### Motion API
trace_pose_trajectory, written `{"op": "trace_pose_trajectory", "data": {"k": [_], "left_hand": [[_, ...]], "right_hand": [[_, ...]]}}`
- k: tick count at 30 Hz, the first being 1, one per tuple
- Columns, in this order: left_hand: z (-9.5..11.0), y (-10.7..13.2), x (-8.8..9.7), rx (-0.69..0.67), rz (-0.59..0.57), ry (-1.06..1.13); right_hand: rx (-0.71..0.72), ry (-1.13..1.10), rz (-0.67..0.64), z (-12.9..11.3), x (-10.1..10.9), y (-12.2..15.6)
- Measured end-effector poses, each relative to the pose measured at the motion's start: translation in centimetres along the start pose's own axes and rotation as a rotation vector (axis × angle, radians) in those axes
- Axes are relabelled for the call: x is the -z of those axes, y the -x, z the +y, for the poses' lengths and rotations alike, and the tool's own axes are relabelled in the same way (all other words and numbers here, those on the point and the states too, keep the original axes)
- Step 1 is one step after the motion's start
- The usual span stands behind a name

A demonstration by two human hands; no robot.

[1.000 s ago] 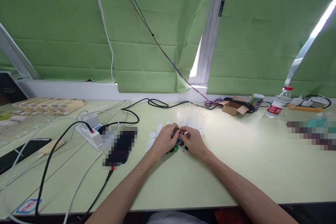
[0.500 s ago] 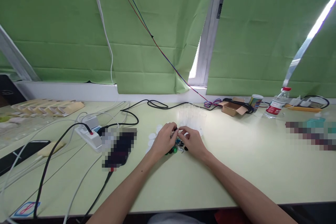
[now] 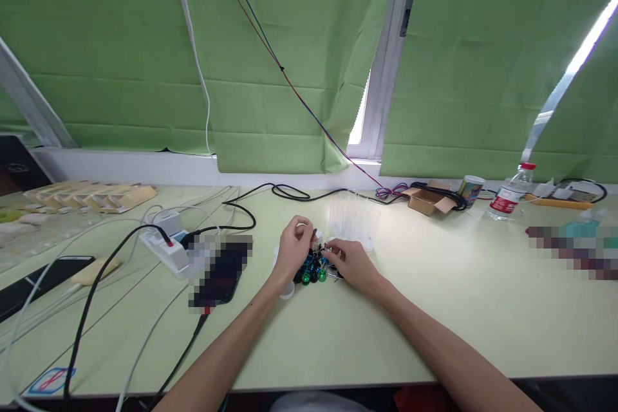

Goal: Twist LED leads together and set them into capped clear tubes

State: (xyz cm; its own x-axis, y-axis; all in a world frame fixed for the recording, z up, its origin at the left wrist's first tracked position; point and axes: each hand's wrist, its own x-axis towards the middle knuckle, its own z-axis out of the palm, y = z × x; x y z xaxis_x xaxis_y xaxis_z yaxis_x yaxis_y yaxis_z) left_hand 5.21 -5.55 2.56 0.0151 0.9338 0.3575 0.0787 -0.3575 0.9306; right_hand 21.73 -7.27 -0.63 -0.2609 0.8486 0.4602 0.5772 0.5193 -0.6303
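Parts (image 3: 313, 272): on worktop (image 3: 463, 296), between left hand (image 3: 294, 250) and right hand (image 3: 353, 264)
Hands: curled; cannot tell whether either pinches
Clear box (image 3: 355, 215): beyond right hand

No wording is legible. Bottle (image 3: 514, 188), right of and beyond the fingers (image 3: 337, 244): red-and-white label (image 3: 505, 200), text too small to read. Cup (image 3: 471, 190), same side, closer to the fingers: coloured print (image 3: 469, 193), illegible. Sticker (image 3: 49, 380), well left of the fingers: pink looped sign (image 3: 53, 379) in blue outline.

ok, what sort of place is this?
Likely a workshop or office: a window behind green blinds, a white power strip and a cluster of small parts on a pale tabletop.
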Motion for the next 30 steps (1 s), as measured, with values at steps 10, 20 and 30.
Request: {"op": "trace_pose_trajectory", "data": {"k": [10, 20, 30], "left_hand": [[0.39, -0.42, 0.42, 0.166, 0.034, 0.387], [0.51, -0.42, 0.15, 0.241, 0.058, 0.397], [0.22, -0.35, 0.14, 0.231, 0.039, 0.333]], "right_hand": [[0.031, 0.087, -0.053, 0.7, -0.15, -0.06], [0.151, 0.087, 0.033, 0.25, -0.33, 0.23], [0.203, 0.078, -0.03, 0.35, -0.75, 0.44]]}}
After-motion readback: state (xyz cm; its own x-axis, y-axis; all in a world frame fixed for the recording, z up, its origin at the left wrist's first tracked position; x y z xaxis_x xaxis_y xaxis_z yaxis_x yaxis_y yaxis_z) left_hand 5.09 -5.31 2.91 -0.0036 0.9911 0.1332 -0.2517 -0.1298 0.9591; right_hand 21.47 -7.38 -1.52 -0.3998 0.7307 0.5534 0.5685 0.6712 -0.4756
